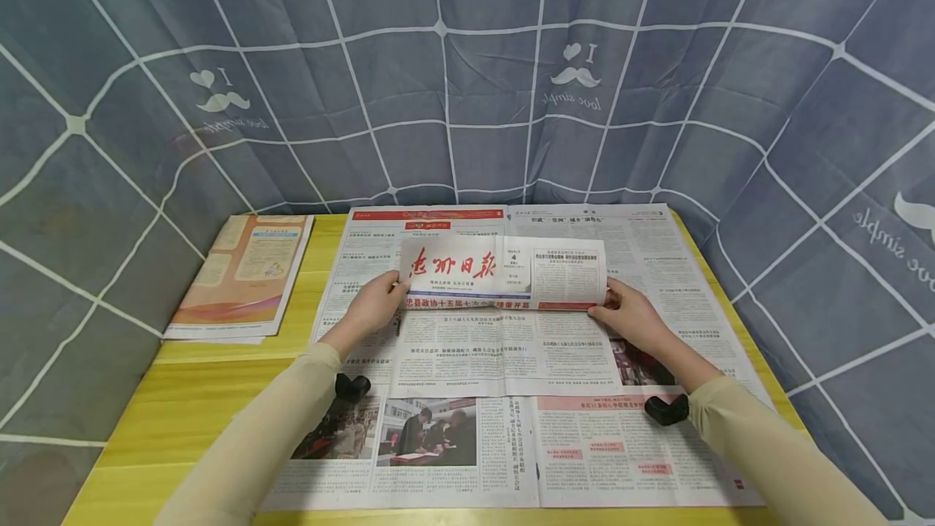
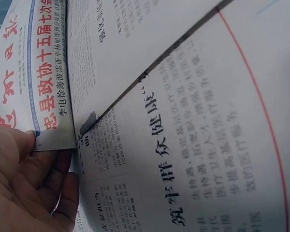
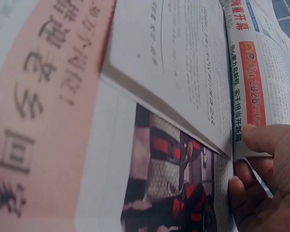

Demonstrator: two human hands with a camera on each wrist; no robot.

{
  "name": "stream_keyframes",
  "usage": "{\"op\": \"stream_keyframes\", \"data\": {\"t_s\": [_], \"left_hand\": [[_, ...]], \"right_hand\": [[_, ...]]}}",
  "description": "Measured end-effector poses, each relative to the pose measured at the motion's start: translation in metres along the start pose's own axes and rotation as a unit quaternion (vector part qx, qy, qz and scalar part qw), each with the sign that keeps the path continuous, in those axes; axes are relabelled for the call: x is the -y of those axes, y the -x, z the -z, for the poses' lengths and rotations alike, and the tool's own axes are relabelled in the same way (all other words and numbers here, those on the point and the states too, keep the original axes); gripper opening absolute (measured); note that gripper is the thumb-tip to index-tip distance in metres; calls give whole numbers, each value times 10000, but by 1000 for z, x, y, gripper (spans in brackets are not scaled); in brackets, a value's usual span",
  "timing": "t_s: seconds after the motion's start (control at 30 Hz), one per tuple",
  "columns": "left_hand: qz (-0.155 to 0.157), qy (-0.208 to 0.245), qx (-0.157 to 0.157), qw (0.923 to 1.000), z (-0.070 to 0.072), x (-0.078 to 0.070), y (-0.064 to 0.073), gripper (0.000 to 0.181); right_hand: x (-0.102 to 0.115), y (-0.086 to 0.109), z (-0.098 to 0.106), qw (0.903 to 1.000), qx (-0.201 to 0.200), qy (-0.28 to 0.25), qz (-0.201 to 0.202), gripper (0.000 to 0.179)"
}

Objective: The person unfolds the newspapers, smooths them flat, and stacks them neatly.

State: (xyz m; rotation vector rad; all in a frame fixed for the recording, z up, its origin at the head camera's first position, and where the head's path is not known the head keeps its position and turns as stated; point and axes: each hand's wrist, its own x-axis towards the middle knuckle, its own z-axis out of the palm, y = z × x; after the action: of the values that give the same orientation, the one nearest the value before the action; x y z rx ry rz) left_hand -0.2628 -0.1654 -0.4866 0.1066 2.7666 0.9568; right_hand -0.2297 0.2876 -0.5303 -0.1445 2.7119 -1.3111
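Observation:
A folded newspaper [image 1: 504,351] with a red masthead lies on a larger spread newspaper [image 1: 467,489]. Its top part is folded over toward the person, the masthead flap [image 1: 467,266] facing up. At the left end of this fold my left hand [image 1: 376,303] pinches the paper; in the left wrist view the thumb [image 2: 19,142] lies on top and the other fingers are underneath. My right hand [image 1: 634,316] grips the opposite end the same way, its thumb [image 3: 263,138] on the printed side in the right wrist view.
A stack of printed booklets or papers [image 1: 241,274] lies on the yellow tabletop [image 1: 197,396] at the far left. Grey curtains [image 1: 482,88] with white grid lines hang around the back and both sides of the table. A black strap piece [image 1: 353,388] sits at the left wrist.

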Motion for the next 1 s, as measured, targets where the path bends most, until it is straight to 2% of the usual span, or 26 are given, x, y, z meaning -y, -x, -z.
{"op": "stream_keyframes", "data": {"t_s": [0.13,0.3,0.53,0.67,0.87,1.0], "left_hand": [[-60,132,6,9999,0,-1,1,30],[-289,496,115,9983,1,4,5,31],[-650,1071,383,9914,2,14,5,39],[-641,1226,435,9894,5,12,5,39],[-687,1471,362,9861,9,10,-1,45],[-750,1558,95,9849,13,5,-4,48]], "right_hand": [[2,-1,-2,10000,-70,-11,-38,52],[3,-1,-3,9998,-155,-122,11,44],[8,-3,0,9976,-594,-337,136,45],[14,-6,2,9951,-812,-553,117,39],[27,-12,7,9902,-1107,-839,137,37],[35,-18,11,9862,-1330,-983,98,34]]}}
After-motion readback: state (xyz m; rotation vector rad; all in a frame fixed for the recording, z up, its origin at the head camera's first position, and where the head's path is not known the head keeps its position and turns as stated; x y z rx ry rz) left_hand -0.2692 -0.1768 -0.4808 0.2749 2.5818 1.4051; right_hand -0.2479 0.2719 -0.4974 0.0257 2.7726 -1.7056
